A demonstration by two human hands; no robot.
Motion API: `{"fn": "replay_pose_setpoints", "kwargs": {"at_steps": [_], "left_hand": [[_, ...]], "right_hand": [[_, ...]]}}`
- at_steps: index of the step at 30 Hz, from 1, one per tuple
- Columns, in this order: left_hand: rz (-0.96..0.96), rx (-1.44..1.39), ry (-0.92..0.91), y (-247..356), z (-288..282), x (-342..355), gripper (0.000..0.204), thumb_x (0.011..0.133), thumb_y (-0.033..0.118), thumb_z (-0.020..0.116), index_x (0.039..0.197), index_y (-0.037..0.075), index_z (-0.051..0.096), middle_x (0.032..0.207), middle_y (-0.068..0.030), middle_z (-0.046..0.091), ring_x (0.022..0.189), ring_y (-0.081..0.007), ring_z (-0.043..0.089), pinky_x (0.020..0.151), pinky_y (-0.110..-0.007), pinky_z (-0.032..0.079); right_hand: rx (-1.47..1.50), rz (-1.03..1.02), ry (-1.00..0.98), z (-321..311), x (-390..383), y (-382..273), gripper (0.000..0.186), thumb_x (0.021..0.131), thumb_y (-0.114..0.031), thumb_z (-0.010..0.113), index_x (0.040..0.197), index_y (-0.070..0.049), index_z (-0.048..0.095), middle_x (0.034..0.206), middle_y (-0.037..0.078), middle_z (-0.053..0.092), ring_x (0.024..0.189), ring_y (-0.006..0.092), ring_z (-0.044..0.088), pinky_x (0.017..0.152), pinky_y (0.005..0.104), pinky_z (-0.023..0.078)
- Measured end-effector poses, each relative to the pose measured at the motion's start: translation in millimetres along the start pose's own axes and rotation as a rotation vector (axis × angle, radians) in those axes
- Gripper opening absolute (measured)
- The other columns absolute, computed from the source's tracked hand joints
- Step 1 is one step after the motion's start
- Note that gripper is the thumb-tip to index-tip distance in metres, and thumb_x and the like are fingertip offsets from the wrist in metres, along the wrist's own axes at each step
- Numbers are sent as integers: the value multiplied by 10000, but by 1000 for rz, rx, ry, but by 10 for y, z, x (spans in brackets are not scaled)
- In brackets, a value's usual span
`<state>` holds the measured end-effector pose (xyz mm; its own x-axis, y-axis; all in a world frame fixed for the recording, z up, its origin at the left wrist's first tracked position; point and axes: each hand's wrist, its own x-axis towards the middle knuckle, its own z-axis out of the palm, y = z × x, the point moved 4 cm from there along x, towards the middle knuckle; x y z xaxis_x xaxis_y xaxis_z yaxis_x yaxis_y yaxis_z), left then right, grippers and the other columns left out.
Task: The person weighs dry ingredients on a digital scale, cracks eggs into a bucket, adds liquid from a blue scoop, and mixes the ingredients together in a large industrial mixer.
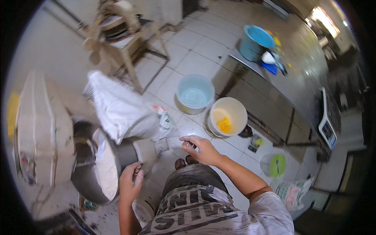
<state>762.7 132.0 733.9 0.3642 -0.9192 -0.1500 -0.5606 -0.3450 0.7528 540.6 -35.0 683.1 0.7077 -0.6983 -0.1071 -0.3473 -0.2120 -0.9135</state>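
Head view: a white sack [125, 111] tips flour into a metal mixing bowl [98, 168]; the left hand [130, 182] closes its fingers on the bowl's rim, and the right hand [201, 149], fingers pinched narrow, seems to grip the sack's corner. Emptying looks underway; next likely calls for lifting the sack's far end.

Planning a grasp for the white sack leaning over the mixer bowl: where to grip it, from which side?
Judging by its pose, grip the white sack at the bunched lower end near the right hand, coming from the person's right; its upper end tilts toward the metal bowl, where the left hand rests.
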Motion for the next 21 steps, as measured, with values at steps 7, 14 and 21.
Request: {"fn": "replay_pose_setpoints", "kwargs": {"at_steps": [7, 14, 21], "left_hand": [[236, 199, -281, 181, 666, 764, 256, 839, 150, 569, 1042, -4, 577, 936, -199, 602, 856, -335, 583, 743, -386, 463], [262, 251, -258, 443, 1093, 964, 246, 849, 133, 556, 1058, 4, 573, 965, -188, 602, 843, -314, 594, 744, -363, 469], [125, 186, -286, 761, 1700, 904, 248, 862, 123, 551, 1077, 1, 572, 935, -162, 613, 809, -231, 605, 725, -314, 474]], "right_hand": [[152, 613, 653, -758, -1310, 1486, 282, 896, -217, 517, 1068, -10, 599, 908, 156, 655, 774, 210, 628, 725, 324, 485], [-105, 237, 1380, -3159, -1621, 836, 310, 892, -261, 548, 1014, 24, 569, 889, 41, 567, 814, 120, 503, 742, 259, 421], [-5, 405, 764, -4440, -152, 400, 706, 815, -615, 482, 1200, -25, 519, 1122, 139, 579, 1017, 246, 552, 879, 356, 419]]}}
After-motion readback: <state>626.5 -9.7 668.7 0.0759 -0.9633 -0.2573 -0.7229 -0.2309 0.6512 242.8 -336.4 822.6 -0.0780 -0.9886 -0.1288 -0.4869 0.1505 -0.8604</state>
